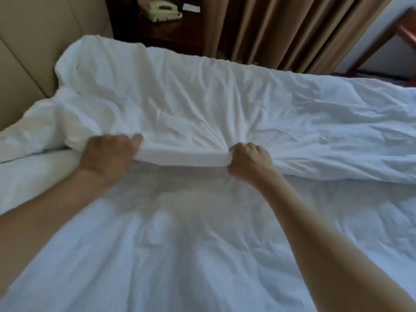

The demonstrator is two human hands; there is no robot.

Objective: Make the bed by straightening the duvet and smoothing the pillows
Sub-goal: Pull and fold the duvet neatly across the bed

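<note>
Duvet [202, 104] first: it lies white and heavily creased across the upper half of the frame, bunched into a mound at the upper left against the padded headboard [29, 64], with its folded edge running through the middle of the picture. From where I sit, I read the left hand [108, 154] as closed over that fold at centre left, thumb on top and fingers tucked beneath, and the right hand [249, 161] as clenched tight on the same fold at centre right, so that wrinkles fan out from its knuckles. Between the two fists the edge is pulled into a taut, thick roll and lifted slightly off the sheet [180, 255] that fills the lower frame. I judge the step in hand to be the straightening of the duvet, still early on, since so much cloth is rumpled and heaped toward the headboard. The next move, as I see it, calls for an even pull with both fists so the edge stays square, then a spreading of the mound at upper left. I cannot pick out the pillows with any certainty (the lump at far left may be one, or only bunched bedding). As for containers, I see none; the dark nightstand [171, 30] at the top of the frame merely carries a pale telephone [159, 10] and a white card [191, 7], beside brown curtains [281, 30].
</note>
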